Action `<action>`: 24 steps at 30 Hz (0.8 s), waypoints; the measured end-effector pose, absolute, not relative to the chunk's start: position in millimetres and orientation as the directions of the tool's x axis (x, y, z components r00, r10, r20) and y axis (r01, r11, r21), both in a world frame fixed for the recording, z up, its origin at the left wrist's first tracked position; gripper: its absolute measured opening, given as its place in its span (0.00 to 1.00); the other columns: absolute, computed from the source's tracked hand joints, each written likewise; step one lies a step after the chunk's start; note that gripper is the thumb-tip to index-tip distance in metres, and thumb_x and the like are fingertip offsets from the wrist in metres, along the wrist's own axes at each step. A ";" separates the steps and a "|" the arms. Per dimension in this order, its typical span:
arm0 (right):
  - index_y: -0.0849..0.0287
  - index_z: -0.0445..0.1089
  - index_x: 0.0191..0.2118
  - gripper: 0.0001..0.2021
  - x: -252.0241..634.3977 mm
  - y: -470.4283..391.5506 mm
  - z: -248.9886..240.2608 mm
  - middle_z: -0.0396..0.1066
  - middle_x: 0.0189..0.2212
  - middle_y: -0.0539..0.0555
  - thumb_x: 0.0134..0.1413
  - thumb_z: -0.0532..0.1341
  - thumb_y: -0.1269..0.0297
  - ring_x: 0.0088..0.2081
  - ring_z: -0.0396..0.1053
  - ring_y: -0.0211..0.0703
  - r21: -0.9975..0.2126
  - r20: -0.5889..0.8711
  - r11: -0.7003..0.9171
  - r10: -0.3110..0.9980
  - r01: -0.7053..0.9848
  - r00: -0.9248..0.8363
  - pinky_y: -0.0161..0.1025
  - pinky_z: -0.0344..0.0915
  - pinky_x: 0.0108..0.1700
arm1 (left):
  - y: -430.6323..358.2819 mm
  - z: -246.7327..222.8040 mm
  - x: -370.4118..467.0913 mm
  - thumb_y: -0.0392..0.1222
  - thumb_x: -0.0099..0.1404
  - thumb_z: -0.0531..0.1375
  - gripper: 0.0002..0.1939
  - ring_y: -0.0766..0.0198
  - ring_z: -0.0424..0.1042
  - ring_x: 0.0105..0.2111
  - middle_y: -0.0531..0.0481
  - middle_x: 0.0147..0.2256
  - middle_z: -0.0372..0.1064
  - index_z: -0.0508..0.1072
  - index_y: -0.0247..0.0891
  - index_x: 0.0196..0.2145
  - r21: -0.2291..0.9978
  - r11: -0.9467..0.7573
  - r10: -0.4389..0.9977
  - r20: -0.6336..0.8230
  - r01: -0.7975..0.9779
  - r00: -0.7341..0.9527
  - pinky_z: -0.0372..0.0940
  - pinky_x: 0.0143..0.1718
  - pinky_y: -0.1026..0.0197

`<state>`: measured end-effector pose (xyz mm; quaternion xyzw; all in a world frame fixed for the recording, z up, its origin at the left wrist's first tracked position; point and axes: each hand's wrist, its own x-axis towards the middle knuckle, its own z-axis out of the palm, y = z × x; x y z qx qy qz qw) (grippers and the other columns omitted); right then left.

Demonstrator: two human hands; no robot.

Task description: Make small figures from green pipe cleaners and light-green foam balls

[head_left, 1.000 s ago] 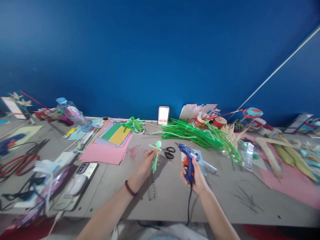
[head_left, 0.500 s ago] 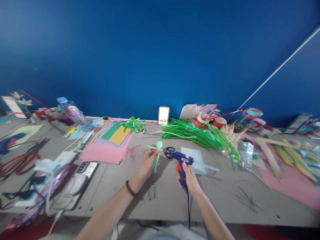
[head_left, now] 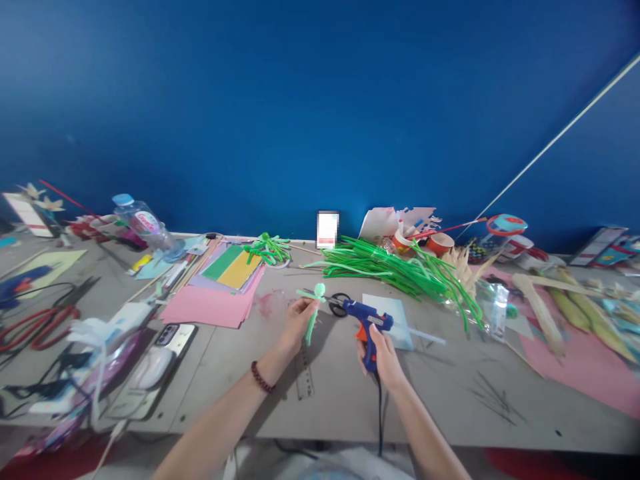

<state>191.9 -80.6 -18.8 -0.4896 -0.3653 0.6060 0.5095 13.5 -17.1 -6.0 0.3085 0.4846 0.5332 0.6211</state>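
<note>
My left hand (head_left: 299,321), with a beaded bracelet at the wrist, pinches a small light-green pipe-cleaner figure (head_left: 319,291) that has a round top and strands hanging down. My right hand (head_left: 383,352) is wrapped round the handle of a blue glue gun (head_left: 367,316) with an orange trigger. The gun's nozzle points left, a little short of the green figure. A clear glue stick (head_left: 425,335) sticks out behind the gun. Black-handled scissors (head_left: 339,305) lie on the table between the figure and the gun, partly hidden. Under my left hand is a clear ruler (head_left: 305,377).
Green pipe cleaners (head_left: 390,267) lie in a pile at the back, beside a light-blue sheet (head_left: 395,313). Coloured papers (head_left: 210,303), a bottle (head_left: 145,223), a phone (head_left: 150,373) and a power strip (head_left: 57,397) are to the left. Corn husks (head_left: 543,320) lie right.
My right hand and the glue gun have moved slightly right, so the nozzle is farther from the green figure. My left hand has barely moved and still holds the figure.
</note>
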 end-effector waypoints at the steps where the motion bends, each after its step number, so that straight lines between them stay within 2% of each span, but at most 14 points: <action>1: 0.60 0.62 0.25 0.27 192.0 -81.0 -19.6 0.58 0.12 0.43 0.47 0.56 0.36 0.09 0.57 0.32 -0.942 -0.230 -0.228 0.973 -0.248 -0.021 0.29 0.52 0.09 | -16.0 -6.6 12.9 0.48 0.44 0.69 0.15 0.73 0.58 0.16 0.57 0.17 0.62 0.69 0.36 0.20 0.892 0.237 0.961 -0.273 -0.385 -0.041 0.54 0.19 0.67; 4: 0.61 0.62 0.23 0.26 192.8 -81.7 -18.5 0.59 0.12 0.44 0.47 0.57 0.37 0.09 0.58 0.32 -0.940 -0.243 -0.250 0.968 -0.234 -0.060 0.29 0.52 0.10 | -12.0 -8.8 10.8 0.50 0.43 0.69 0.17 0.73 0.59 0.17 0.57 0.18 0.62 0.68 0.36 0.21 0.852 0.228 0.963 -0.270 -0.471 -0.022 0.56 0.21 0.67; 6: 0.61 0.62 0.25 0.25 195.9 -82.2 -15.0 0.61 0.14 0.45 0.48 0.58 0.39 0.11 0.60 0.33 -0.922 -0.261 -0.262 0.964 -0.286 -0.044 0.28 0.53 0.11 | -9.7 -10.3 9.5 0.50 0.42 0.69 0.18 0.74 0.60 0.18 0.57 0.19 0.62 0.69 0.35 0.22 0.813 0.240 0.958 -0.285 -0.531 -0.003 0.58 0.23 0.67; 9: 0.59 0.64 0.28 0.22 207.6 -84.0 -8.3 0.63 0.19 0.47 0.46 0.61 0.42 0.17 0.65 0.36 -0.874 -0.307 -0.295 0.951 -0.385 -0.033 0.29 0.56 0.12 | -7.2 -12.8 7.6 0.48 0.42 0.70 0.16 0.72 0.61 0.19 0.56 0.20 0.64 0.71 0.36 0.23 0.781 0.252 0.951 -0.308 -0.571 -0.002 0.60 0.24 0.66; 12: 0.59 0.66 0.30 0.17 226.7 -88.1 -3.9 0.67 0.26 0.51 0.43 0.67 0.51 0.25 0.68 0.39 -0.858 -0.306 -0.321 0.946 -0.402 -0.102 0.30 0.63 0.17 | -4.9 -17.5 5.2 0.47 0.45 0.68 0.13 0.70 0.62 0.19 0.54 0.20 0.64 0.71 0.38 0.22 0.791 0.244 0.951 -0.309 -0.561 -0.022 0.59 0.22 0.65; 14: 0.59 0.69 0.37 0.17 241.0 -91.9 -3.2 0.70 0.31 0.54 0.43 0.68 0.55 0.30 0.70 0.41 -0.845 -0.321 -0.351 0.936 -0.404 -0.143 0.31 0.65 0.20 | -3.4 -21.3 3.8 0.47 0.46 0.67 0.12 0.69 0.62 0.18 0.54 0.20 0.64 0.71 0.38 0.23 0.799 0.239 0.950 -0.311 -0.552 -0.038 0.58 0.22 0.65; 16: 0.55 0.67 0.47 0.23 254.3 -95.9 -3.5 0.71 0.37 0.55 0.43 0.69 0.57 0.35 0.72 0.45 -0.828 -0.338 -0.387 0.922 -0.406 -0.188 0.34 0.69 0.26 | -2.4 -24.5 3.0 0.47 0.46 0.67 0.13 0.70 0.62 0.19 0.55 0.20 0.64 0.71 0.38 0.25 0.800 0.234 0.950 -0.309 -0.553 -0.044 0.58 0.22 0.66; 18: 0.53 0.66 0.50 0.26 265.4 -99.2 -3.7 0.71 0.41 0.55 0.42 0.69 0.59 0.39 0.72 0.46 -0.822 -0.353 -0.409 0.912 -0.396 -0.208 0.39 0.72 0.34 | -2.1 -25.9 3.1 0.47 0.45 0.68 0.14 0.71 0.62 0.19 0.56 0.20 0.64 0.71 0.36 0.25 0.791 0.227 0.954 -0.299 -0.568 -0.035 0.58 0.23 0.67; 20: 0.53 0.68 0.48 0.24 273.6 -101.5 -3.4 0.71 0.40 0.54 0.42 0.70 0.61 0.39 0.72 0.45 -0.829 -0.372 -0.409 0.912 -0.381 -0.172 0.42 0.72 0.39 | -2.5 -25.5 3.6 0.47 0.44 0.69 0.15 0.72 0.63 0.19 0.56 0.20 0.64 0.71 0.36 0.25 0.785 0.222 0.956 -0.291 -0.578 -0.027 0.58 0.23 0.67; 24: 0.51 0.69 0.46 0.24 281.8 -103.4 -4.2 0.70 0.34 0.49 0.39 0.71 0.65 0.38 0.73 0.44 -0.852 -0.382 -0.394 0.918 -0.345 -0.105 0.45 0.73 0.42 | -4.3 -21.6 4.2 0.47 0.44 0.69 0.15 0.71 0.63 0.19 0.55 0.21 0.65 0.71 0.36 0.24 0.791 0.222 0.954 -0.298 -0.571 -0.041 0.59 0.23 0.66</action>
